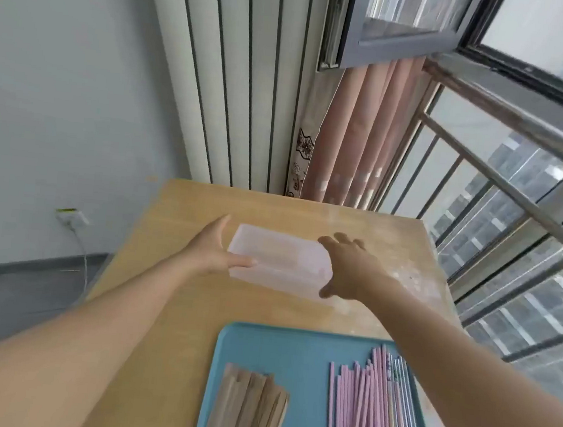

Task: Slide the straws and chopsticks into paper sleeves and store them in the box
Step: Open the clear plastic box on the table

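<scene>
Hardly begun, I'd say — both hands, left hand [213, 248] and right hand [346, 271], clasp the translucent box [279, 261] by its ends, while straws [371, 411] and paper sleeves [247, 413] lie unsleeved on the blue tray [281, 347].

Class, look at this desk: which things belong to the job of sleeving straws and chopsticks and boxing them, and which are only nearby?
Belong to the job:
translucent box, held by the left hand and right hand
paper sleeves
pink straws
blue tray

Only nearby:
pink curtain
wall socket
window railing
</scene>
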